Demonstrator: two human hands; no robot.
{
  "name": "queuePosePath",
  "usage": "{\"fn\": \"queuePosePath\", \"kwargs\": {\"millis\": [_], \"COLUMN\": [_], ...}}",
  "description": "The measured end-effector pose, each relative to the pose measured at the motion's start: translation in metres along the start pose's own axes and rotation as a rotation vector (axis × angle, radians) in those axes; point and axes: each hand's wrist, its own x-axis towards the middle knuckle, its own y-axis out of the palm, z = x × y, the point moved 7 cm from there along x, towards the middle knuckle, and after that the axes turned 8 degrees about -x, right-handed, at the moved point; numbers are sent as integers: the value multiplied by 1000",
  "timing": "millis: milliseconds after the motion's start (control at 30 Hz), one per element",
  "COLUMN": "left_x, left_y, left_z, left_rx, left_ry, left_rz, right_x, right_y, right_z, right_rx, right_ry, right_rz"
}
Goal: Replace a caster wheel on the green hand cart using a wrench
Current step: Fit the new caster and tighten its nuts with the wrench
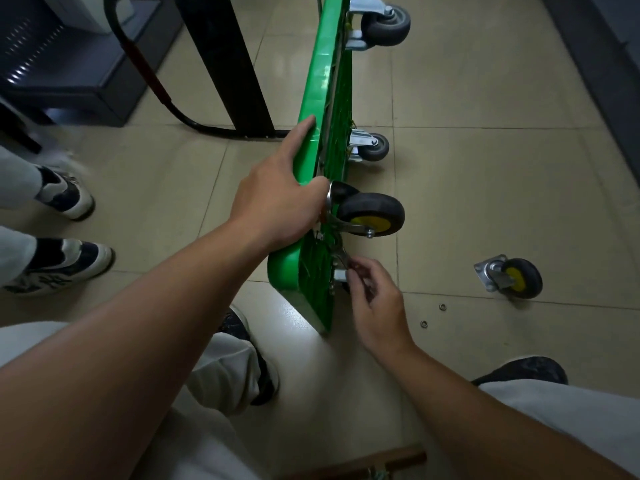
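The green hand cart (323, 84) stands on its long edge on the tiled floor, its underside facing right. My left hand (277, 195) grips the cart's upper edge, the thumb by the mounting plate of a black caster with a yellow hub (372, 213). Just below that caster my right hand (375, 299) pinches a small metal wrench (341, 254) set against the cart's underside. A second yellow-hubbed caster (510, 277) lies loose on the floor to the right. Two grey casters (375, 148) (386, 24) sit further along the cart.
Two small washers (442, 307) (424, 323) lie on the tiles near my right hand. The cart's black handle (145, 67) curves at the left beside a dark table leg (225, 60). Another person's shoes (65, 195) stand at the left. My own feet flank the cart's near end.
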Motion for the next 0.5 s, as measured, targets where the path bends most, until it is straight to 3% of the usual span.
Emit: {"fn": "queuePosePath", "kwargs": {"millis": [133,500], "left_x": [1,0], "left_y": [1,4], "left_z": [1,0], "left_rx": [2,-4], "left_ry": [-10,-3], "left_rz": [-5,1], "right_x": [1,-14], "right_y": [14,39], "right_z": [3,11], "right_rx": [77,313], "right_ry": [-22,125], "right_rz": [-13,17]}}
